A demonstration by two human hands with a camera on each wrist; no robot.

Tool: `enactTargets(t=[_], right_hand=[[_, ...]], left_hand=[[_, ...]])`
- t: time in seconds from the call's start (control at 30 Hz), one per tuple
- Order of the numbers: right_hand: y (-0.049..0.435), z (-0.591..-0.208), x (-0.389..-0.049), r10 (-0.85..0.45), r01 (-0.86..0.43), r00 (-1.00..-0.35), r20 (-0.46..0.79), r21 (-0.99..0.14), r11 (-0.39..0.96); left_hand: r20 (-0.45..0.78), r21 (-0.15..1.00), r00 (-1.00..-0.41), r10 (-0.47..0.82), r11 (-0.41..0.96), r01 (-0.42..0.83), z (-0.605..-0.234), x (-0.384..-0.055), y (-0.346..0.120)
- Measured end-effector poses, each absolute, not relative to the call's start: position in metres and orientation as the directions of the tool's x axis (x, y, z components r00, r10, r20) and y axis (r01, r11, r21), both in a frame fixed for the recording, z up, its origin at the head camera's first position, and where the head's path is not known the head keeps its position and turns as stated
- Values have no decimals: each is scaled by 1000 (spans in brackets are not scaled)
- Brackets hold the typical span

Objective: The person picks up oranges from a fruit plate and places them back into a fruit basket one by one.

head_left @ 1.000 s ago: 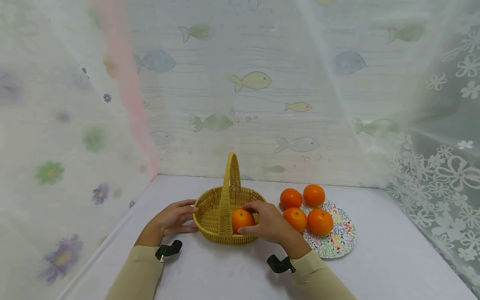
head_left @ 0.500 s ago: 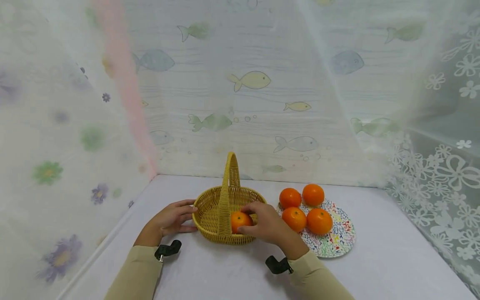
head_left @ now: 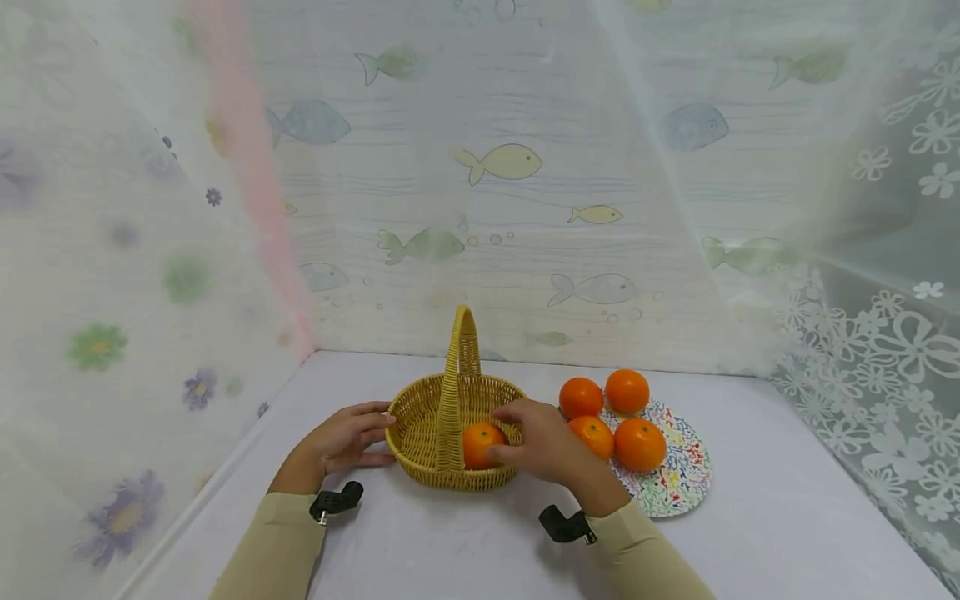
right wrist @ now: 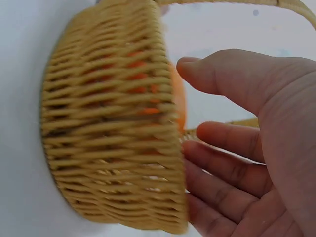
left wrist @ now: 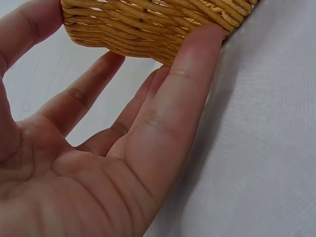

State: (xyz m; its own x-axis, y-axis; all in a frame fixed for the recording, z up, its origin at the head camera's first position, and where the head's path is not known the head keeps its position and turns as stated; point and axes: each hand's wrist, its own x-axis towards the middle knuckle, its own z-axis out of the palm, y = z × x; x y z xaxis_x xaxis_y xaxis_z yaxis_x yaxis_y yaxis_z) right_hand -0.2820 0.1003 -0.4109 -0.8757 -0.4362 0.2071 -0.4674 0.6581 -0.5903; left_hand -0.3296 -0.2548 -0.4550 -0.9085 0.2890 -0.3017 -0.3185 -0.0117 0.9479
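Note:
A yellow wicker basket (head_left: 411, 433) with a tall arched handle stands on the table, and one orange (head_left: 480, 446) lies in its right half. My left hand (head_left: 348, 435) rests against the basket's left end. In the left wrist view, the thumb (left wrist: 182, 94) and index fingertip touch the woven wall (left wrist: 133, 29), fingers fairly straight. Over the right rim is my right hand (head_left: 546, 443), thumb and fingers spread around a gap beside the orange. The right wrist view has that orange (right wrist: 179, 101) partly hidden behind the wicker wall (right wrist: 108, 123), with nothing between thumb and fingers.
To the right lies a round plate (head_left: 682, 487) with a multicoloured pattern. Several oranges (head_left: 640, 444) sit on and at the edge of it, close beyond my right hand. A white cloth covers the table (head_left: 450, 550); a fish-print curtain (head_left: 510, 200) hangs behind.
My right hand has let go of the orange and drawn slightly right; the orange stays in the basket. My left hand has kept its place on the basket.

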Motion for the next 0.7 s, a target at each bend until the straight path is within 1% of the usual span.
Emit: enactTargets(t=[0.13,0.33,0.7], right_hand=[[106,-403,-282,-400,-433,-893,205,-635,640],[118,-395,-284,-362,-405,-908,213,-674,618],[144,-385,-290,-305,-396,-917,256,-668,630]], left_hand=[[-307,946,-909,283,-16,-324,-457,-331,-256],[-306,945,-907,288,-20,-325,-459,-332,-257],[-307,946,-912,274,-16,-323,-458,-331,-256]])
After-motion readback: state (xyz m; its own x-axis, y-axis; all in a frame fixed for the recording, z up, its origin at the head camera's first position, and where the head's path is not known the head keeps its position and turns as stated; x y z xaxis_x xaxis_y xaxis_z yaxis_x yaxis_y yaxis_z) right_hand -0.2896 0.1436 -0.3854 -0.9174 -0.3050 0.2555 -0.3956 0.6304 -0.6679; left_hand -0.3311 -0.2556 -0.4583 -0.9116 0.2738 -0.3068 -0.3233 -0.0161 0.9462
